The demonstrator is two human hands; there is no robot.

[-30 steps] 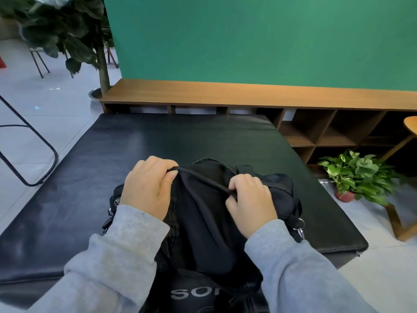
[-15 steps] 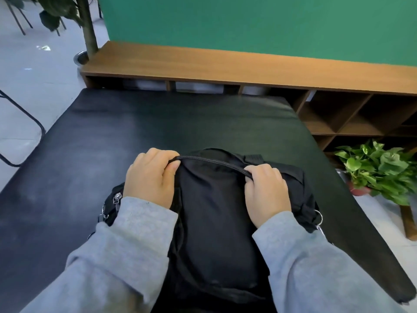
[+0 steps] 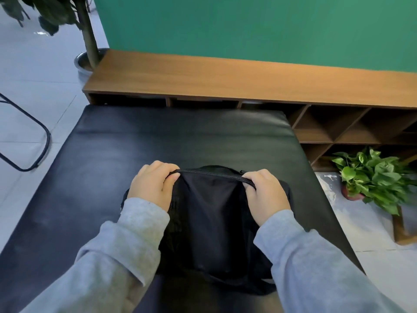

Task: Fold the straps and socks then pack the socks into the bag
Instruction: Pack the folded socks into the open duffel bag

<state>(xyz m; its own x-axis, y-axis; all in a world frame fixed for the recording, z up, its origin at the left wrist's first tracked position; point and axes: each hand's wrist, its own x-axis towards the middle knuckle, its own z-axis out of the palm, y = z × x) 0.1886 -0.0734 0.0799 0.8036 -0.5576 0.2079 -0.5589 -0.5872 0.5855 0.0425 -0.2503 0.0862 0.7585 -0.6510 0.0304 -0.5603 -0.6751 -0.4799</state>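
Observation:
A black fabric bag [image 3: 209, 224] lies on the black padded table [image 3: 180, 136], right in front of me. My left hand [image 3: 152, 185] grips the left end of the bag's zippered top edge [image 3: 212, 173]. My right hand [image 3: 264, 195] pinches the same zipper edge at its right end. The edge is stretched taut between the two hands. No socks or straps are visible; the bag's inside is hidden.
A long wooden shelf unit [image 3: 248, 80] runs behind the table against a green wall. A potted green plant [image 3: 370, 175] stands on the floor at the right. A black metal chair frame [image 3: 24, 136] and a tall plant's trunk [image 3: 88, 35] are at the left.
My right hand has slid rightward along the zipper edge, so the hands are further apart and the edge is pulled straighter. The view has shifted.

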